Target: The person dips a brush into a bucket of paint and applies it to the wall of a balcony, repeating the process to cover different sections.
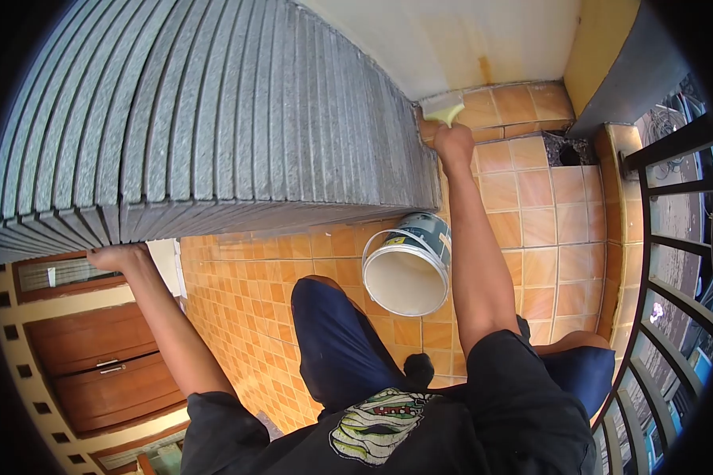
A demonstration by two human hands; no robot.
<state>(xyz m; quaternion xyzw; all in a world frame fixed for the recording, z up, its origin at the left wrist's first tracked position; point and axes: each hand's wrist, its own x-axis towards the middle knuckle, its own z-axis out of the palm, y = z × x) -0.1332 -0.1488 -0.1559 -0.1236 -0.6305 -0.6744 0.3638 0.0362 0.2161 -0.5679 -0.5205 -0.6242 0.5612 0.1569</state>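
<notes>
My right hand [454, 148] is closed round the handle of a paintbrush [449, 112] with a pale yellow-green grip and a wide whitish head. The brush head is slightly blurred, close to the foot of the cream wall [467, 47] and the low tiled ledge [523, 103]. My left hand [119, 257] leans against the edge of the grey ribbed stone column [214, 119], its fingers stretched along it and partly hidden. Between my knees and the column, a paint bucket [408, 265] with a green label and wire handle tilts toward me, its inside coated whitish.
Orange tiles [523, 229] cover the floor, with a dark hole [570, 152] near the right ledge. A black metal railing [673, 245] runs along the right. Brown wooden doors [95, 356] are at lower left.
</notes>
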